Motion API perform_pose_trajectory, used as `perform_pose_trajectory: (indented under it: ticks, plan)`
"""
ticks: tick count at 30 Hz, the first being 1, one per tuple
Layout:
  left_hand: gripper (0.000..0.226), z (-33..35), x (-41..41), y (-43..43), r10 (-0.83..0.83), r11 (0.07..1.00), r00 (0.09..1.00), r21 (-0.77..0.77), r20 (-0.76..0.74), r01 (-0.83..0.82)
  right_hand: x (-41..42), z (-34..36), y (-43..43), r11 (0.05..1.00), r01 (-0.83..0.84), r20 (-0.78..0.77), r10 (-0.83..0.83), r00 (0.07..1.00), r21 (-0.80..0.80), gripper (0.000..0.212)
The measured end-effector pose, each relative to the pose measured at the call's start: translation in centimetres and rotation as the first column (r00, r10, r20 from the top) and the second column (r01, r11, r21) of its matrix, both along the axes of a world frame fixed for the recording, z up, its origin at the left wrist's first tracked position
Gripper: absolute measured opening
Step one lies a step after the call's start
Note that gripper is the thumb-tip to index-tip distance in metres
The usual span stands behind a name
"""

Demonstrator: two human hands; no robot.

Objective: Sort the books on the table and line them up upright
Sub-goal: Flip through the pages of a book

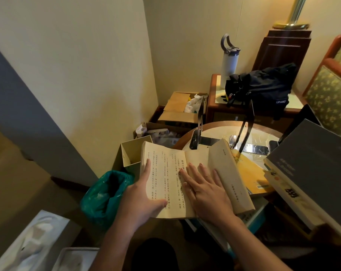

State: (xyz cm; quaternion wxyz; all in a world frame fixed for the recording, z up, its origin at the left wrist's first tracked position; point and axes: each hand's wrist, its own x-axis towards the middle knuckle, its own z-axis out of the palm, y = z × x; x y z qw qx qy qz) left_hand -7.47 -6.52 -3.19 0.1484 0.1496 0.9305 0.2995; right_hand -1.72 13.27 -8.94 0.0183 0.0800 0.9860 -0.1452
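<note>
An open book (171,178) with yellowed pages of vertical print lies tilted at the near left edge of the round table (210,132), its left half hanging past the rim. My left hand (140,198) holds that left half, thumb on the page and one finger along the edge. My right hand (202,186) lies flat with straight fingers on the right page. A yellow book (247,173) lies flat beyond it. On the right a large dark grey book (314,165) tops a stack of books (286,192). Two black bookends (199,122) (246,128) stand on the table.
A green bin bag (107,194) and a cream box (131,153) stand left of the table, with cardboard boxes (181,108) behind. A side table holds a white bottle (228,63) and a black bag (263,87). A patterned chair (329,96) is at the far right.
</note>
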Motion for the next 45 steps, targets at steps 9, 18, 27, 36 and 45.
perform_pose_trajectory:
  ticks: [9, 18, 27, 36, 45]
  plan:
    - [0.099, 1.2, -5.0, 2.8, 0.032, 0.997, 0.991, 0.072, -0.129, -0.022, 0.2, 0.7, 0.5, 0.989, -0.013, -0.007, 0.012, 1.000, -0.145, 0.046]
    - [0.119, 1.1, -3.5, 2.4, -0.048, 0.999, 0.995, 0.019, -0.090, 0.050, 0.2, 0.2, 0.5, 0.999, -0.050, 0.014, 0.050, 0.999, 0.003, 0.051]
    - [0.121, 0.2, 1.0, 0.3, -0.042, 0.988, 0.998, 0.146, -0.052, 0.049, 1.4, 1.2, 0.2, 0.997, -0.014, 0.008, 0.015, 1.000, -0.073, 0.056]
    - [0.121, 1.8, 2.8, 0.9, -0.150, 0.955, 0.989, 0.258, -0.020, 0.150, 7.8, 2.5, 4.8, 0.901, 0.372, -0.086, -0.398, 0.913, -0.222, 0.065]
    - [0.115, 1.9, 5.0, 2.0, -0.191, 0.892, 0.980, 0.426, 0.054, 0.150, 10.5, 4.6, 5.6, 0.575, 0.277, -0.155, -0.589, 0.793, -0.770, 0.058]
